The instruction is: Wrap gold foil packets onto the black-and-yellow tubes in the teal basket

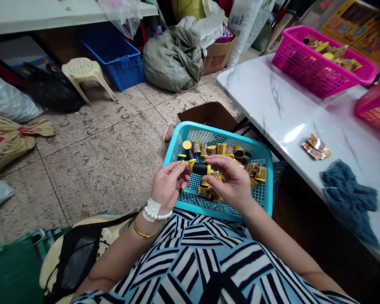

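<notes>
A small black tube with yellow ends (201,168) lies sideways between my two hands, above a teal basket (266,198) that rests on my lap. My left hand (167,185) pinches the tube's left end with its fingertips. My right hand (232,179) wraps around the right end. Inside the basket lie several more little black-and-yellow tubes (215,148) and yellow printed wrappers (256,172). A pearl bracelet and a gold bangle sit on my left wrist.
To the right is a white marble-look table (291,114) bearing a pink basket (319,71) of yellow items, a second pink basket (375,107), loose wrappers (316,147) and a blue cloth (351,198). On the tiled floor: a plastic stool (84,74), a blue crate (114,55), sacks, a cardboard box (209,114).
</notes>
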Tool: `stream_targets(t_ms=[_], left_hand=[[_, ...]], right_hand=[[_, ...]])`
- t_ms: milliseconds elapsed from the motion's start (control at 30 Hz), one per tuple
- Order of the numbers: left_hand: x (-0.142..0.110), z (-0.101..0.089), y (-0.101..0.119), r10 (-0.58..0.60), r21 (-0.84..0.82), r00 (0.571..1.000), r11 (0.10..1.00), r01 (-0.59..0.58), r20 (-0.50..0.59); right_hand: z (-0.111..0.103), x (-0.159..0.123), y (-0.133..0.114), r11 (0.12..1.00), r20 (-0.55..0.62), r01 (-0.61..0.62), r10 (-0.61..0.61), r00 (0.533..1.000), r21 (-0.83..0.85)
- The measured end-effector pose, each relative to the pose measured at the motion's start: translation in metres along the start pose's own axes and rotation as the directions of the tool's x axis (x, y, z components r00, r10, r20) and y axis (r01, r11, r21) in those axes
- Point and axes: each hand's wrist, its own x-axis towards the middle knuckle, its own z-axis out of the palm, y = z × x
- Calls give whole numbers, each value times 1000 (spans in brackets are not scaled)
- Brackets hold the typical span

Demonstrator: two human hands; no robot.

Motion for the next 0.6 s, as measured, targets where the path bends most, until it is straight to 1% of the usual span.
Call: stream_targets(t_ms=[67, 100, 133, 200, 267, 300, 433, 533, 600], left_hand=[[0, -1, 1, 26, 9, 1000, 1000, -26, 5], [0, -1, 0, 38, 15, 999, 999, -38, 2], [0, -1, 0, 46, 25, 999, 999, -46, -2], [-1, -1, -3, 55, 49, 998, 997, -54, -14], [-2, 0, -5, 54, 56, 998, 997, -53, -24], [-2, 1, -6, 53, 43, 998, 998, -52, -28], [-4, 3, -5, 38, -52, 999, 998, -39, -26], [-3, 2, -5, 8, -39, 1000, 999, -9, -23], [-1, 0, -6, 12, -15, 999, 1000, -12, -35]], right_hand=[[0, -1, 2, 999, -8, -39, 40, 999, 36], [-1, -1, 2, 999, -15, -35, 35, 999, 21], [-2, -2, 2, 1000, -24, -9, 9, 1000, -14], [-4, -3, 0, 989, -40, 90, -95, 995, -119], [-5, -5, -1, 960, -45, 196, -209, 977, -199], [-4, -6, -2, 949, -41, 231, -246, 968, -216], [-3, -6, -2, 934, -39, 272, -289, 957, -232], [-3, -5, -3, 916, -23, 316, -331, 943, -246], [-2, -5, -4, 901, -3, 346, -359, 933, -260]])
